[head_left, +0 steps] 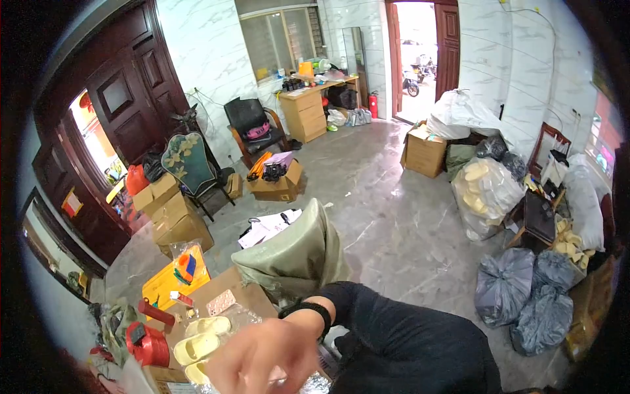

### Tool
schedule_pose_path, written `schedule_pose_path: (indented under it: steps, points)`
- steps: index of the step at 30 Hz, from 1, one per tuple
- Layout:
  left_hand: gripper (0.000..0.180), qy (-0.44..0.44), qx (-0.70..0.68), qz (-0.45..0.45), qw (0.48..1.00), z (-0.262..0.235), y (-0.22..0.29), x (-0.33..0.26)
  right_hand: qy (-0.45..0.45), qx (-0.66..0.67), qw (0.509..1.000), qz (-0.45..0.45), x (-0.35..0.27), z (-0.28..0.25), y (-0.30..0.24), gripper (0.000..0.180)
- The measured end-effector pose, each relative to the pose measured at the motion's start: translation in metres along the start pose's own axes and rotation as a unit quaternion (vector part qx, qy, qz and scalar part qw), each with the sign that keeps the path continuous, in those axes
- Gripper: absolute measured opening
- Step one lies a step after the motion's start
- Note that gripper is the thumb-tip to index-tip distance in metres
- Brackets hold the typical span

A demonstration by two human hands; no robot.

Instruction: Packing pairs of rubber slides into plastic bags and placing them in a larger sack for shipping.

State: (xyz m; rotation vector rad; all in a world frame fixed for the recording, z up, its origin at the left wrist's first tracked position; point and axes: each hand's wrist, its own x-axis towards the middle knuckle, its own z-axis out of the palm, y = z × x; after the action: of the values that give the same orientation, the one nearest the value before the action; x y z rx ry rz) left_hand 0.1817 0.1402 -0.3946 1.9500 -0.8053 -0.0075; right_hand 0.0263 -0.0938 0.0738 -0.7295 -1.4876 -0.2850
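Note:
My right hand (266,354), with a black band at the wrist, reaches in from the lower right in a black sleeve. It is blurred by motion, its fingers look bent, and I cannot make out whether anything is in them. Just left of it lie pale yellow slippers (197,348) on a cardboard surface (226,284), partly hidden by the hand. Beyond them are a sheet of small pink pieces (221,302) and clear plastic wrap (246,317). A red cylinder (156,311) and a bulky red roll (151,348) stand to the left. My left hand is out of view.
A grey-green sack (298,253) stands open beyond the cardboard. A yellow packet (177,279) lies at its left. Cardboard boxes (180,220) and a green chair (187,161) stand farther left. Dark plastic bags (504,285) and a bag of yellow pieces (485,194) sit at right.

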Motion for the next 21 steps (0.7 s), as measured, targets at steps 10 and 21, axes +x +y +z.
schedule_pose_path:
  steps: [10,21]
  points:
    - [0.039,-0.056,0.003,0.068,0.996,0.061,0.014,0.04,-0.054,0.081,0.978,-0.184,0.03,0.022,-0.023,0.022]
    - [0.037,-0.102,0.009,0.126,0.987,0.123,0.039,0.068,-0.036,0.138,0.951,-0.274,0.043,0.044,-0.008,0.019]
